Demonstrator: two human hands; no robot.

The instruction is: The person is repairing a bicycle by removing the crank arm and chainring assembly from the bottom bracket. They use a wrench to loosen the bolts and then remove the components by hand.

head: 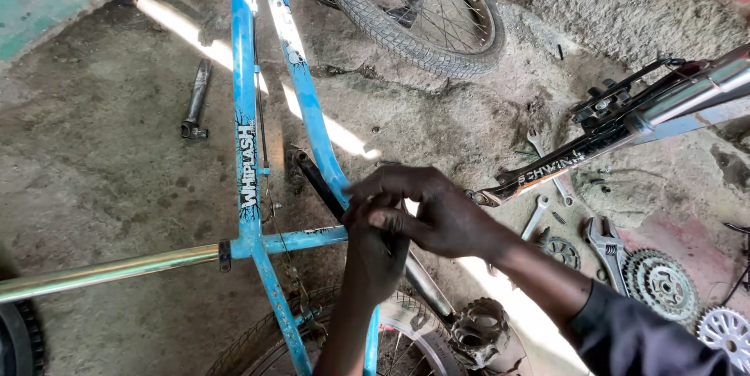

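My left hand (373, 263) comes up from the bottom edge and my right hand (441, 216), on a dark-sleeved arm, reaches in from the right. The two hands meet, fingers pressed together, over a black crank arm (312, 177) that runs down to a grey pedal (478, 333). They are right beside the blue bicycle frame (248, 149), near where its tubes join. Whether anything small sits between the fingers is hidden. A silver tube (109, 270) sticks out of the frame to the left.
A spoked wheel (422, 9) lies at the top. A black-and-silver bicycle frame (625, 122) enters from the right. Wrenches (535, 216), an adjustable spanner (605, 243) and sprockets (664, 282) lie on the dirt floor at right. A metal stem (195, 103) lies left.
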